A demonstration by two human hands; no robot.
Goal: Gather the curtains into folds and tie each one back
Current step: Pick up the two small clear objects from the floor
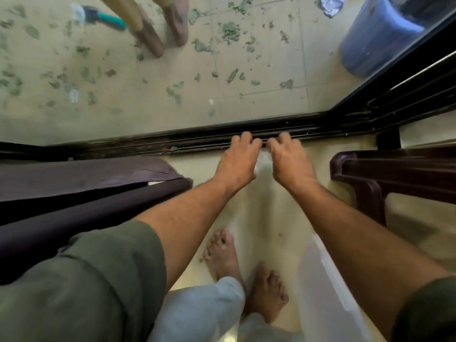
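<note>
I look down past my two outstretched arms. My left hand (237,161) and my right hand (288,161) are side by side just above the sliding door track (172,144), fingers curled forward. A sheer white curtain (263,166) is bunched between them, and both hands grip it. More of it hangs as a see-through sheet by my right forearm (320,272). A dark brown curtain (74,193) hangs loose at the left, beside my left sleeve. The image is blurred, so the fingertips are unclear.
A dark plastic chair (394,174) stands at the right. My bare feet (246,272) are on the cream floor. Beyond the track, the balcony floor carries green debris, another person's feet (162,28), a teal-handled brush (98,16) and a blue bucket (375,38).
</note>
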